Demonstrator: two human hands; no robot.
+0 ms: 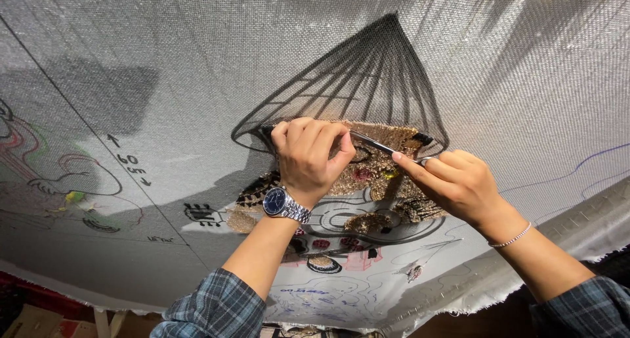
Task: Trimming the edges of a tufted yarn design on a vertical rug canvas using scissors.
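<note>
Scissors [384, 143] lie slantwise across the head view, long axis running from ten o'clock to four o'clock over the tufted brown patch [387, 136] on the grey backing cloth [197, 82]. Left hand [308, 157], wearing a wristwatch [282, 203], curls its fingers [308, 129] shut over the upper end. Right hand [459, 184] pinches the lower end between fingers [413, 167] pressed together, just at four o'clock. Both hands touch the tool.
</note>
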